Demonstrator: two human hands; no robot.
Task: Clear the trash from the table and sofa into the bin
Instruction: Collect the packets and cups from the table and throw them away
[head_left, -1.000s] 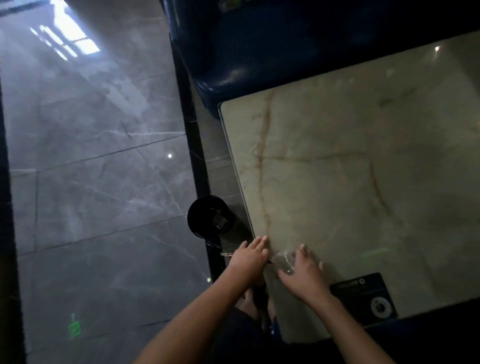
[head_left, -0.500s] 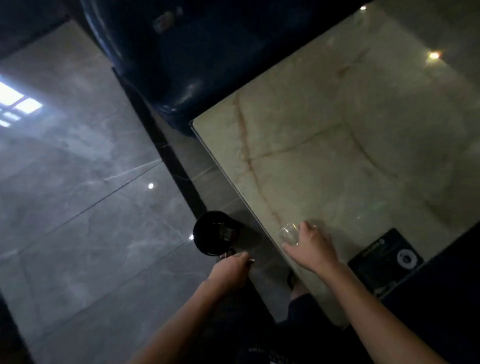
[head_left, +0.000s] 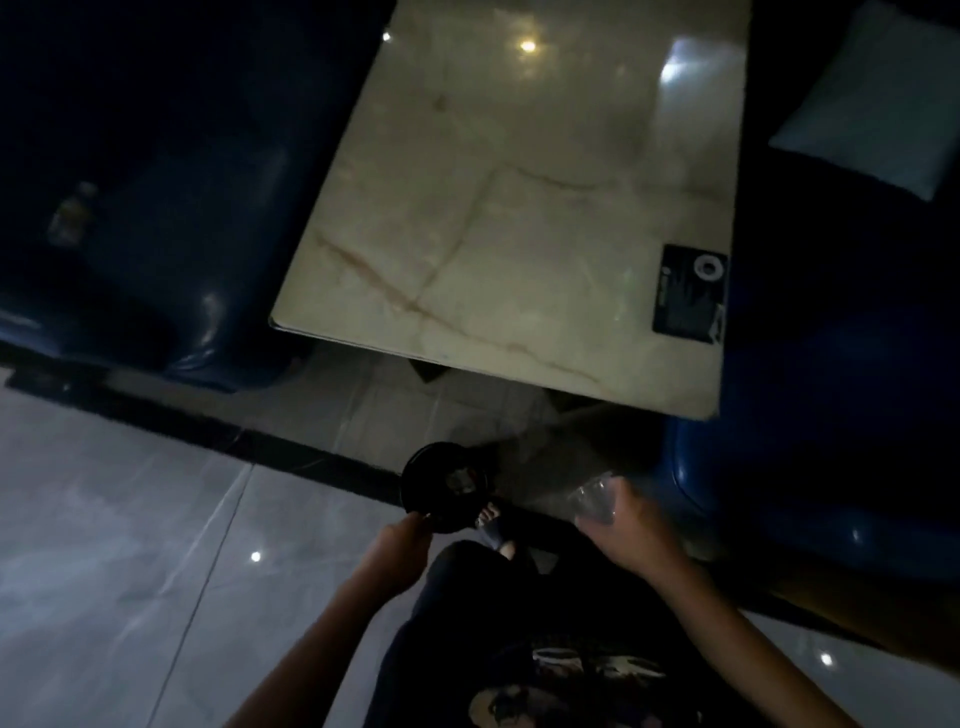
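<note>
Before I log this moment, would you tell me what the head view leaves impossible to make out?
- Bin contents: something pale lies inside, too dark to identify.
- Left hand: at the bin's near rim; grip lost in darkness and blur.
- Object on the left sofa: perhaps a bottle, too dim to say.
- Clear cup in the right hand: transparent and blurred, contents unreadable.
- Black card on the table: print too small.

The left hand (head_left: 397, 545) is curling closed on something small and dark; the right hand (head_left: 631, 535) is gripping a clear plastic cup (head_left: 595, 499).
</note>
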